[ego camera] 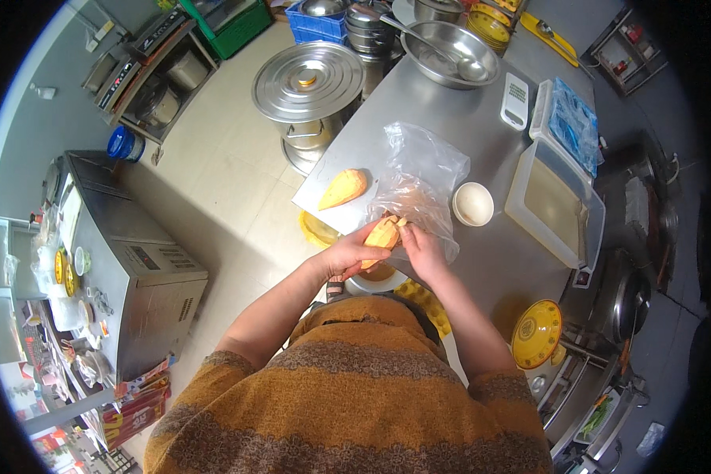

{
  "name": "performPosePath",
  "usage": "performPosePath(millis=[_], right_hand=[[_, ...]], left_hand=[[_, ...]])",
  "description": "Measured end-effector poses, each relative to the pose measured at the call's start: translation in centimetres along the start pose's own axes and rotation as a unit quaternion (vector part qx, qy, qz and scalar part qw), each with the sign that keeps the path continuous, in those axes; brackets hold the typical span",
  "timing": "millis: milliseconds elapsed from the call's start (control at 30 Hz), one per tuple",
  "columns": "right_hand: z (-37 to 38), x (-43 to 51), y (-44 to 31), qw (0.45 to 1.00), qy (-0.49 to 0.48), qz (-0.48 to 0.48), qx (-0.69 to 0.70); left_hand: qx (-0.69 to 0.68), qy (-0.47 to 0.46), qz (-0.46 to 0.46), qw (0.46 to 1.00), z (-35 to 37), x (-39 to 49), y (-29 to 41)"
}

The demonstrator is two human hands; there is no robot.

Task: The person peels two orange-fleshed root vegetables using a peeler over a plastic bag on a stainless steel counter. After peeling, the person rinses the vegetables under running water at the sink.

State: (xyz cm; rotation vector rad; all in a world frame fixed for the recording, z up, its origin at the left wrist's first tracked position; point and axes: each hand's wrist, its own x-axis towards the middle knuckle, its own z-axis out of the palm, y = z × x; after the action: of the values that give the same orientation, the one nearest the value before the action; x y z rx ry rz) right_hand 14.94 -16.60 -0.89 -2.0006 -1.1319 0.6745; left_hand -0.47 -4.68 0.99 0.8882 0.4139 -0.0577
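Note:
My left hand [355,253] grips an orange-fleshed sweet potato [381,236], its skin largely off, just over the table's near edge. My right hand [422,249] is curled at the upper right end of this root, thumb against it by a small pale bit of flesh. Whatever its fingers hold is hidden. Another peeled sweet potato [343,188] lies on the steel table [480,118] to the left. Just beyond my hands spreads a clear plastic bag [423,154] with reddish contents. Below them, a pale bucket [385,283] is partly covered by my hands and body.
A white bowl [473,204] stands right of the bag. Further right are a plastic tub [554,201] and a white grater [514,101]. A steel basin [450,53] with a ladle sits at the back. A lidded stockpot [308,83] stands beyond the table's left edge.

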Motion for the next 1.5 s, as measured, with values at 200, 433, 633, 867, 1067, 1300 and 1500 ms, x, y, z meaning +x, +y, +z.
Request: performPosePath(millis=[200, 433, 633, 867, 1067, 1300, 1500], right_hand=[[0.0, 1.6, 5.0, 0.999, 0.02, 0.0, -0.028], [0.8, 1.9, 2.1, 0.841, -0.082, 0.313, 0.434], [2.0, 2.3, 1.8, 0.672, 0.0, 0.263, 0.692], [1.7, 2.4, 1.6, 0.77, -0.026, 0.279, 0.573], [2.1, 3.1, 4.1, 0.914, 0.045, 0.191, 0.355], [2.9, 2.8, 3.9, 0.974, 0.054, 0.114, 0.19], [1.5, 2.8, 4.3, 0.839, 0.006, 0.166, 0.518]], left_hand=[[-0.045, -0.063, -0.02, 0.997, 0.9, -1.1, 1.2], [-0.054, 0.041, -0.041, 0.997, -0.6, 0.2, -1.5], [-0.106, 0.035, -0.077, 0.991, -0.7, 0.0, -2.2], [-0.031, 0.01, -0.064, 0.997, 0.0, -0.7, -2.2], [0.009, 0.005, -0.059, 0.998, 0.2, -2.3, -1.0], [0.004, 0.037, -0.064, 0.997, 0.1, -2.7, -0.6], [-0.107, 0.069, -0.001, 0.992, -2.0, -1.5, -2.8]])
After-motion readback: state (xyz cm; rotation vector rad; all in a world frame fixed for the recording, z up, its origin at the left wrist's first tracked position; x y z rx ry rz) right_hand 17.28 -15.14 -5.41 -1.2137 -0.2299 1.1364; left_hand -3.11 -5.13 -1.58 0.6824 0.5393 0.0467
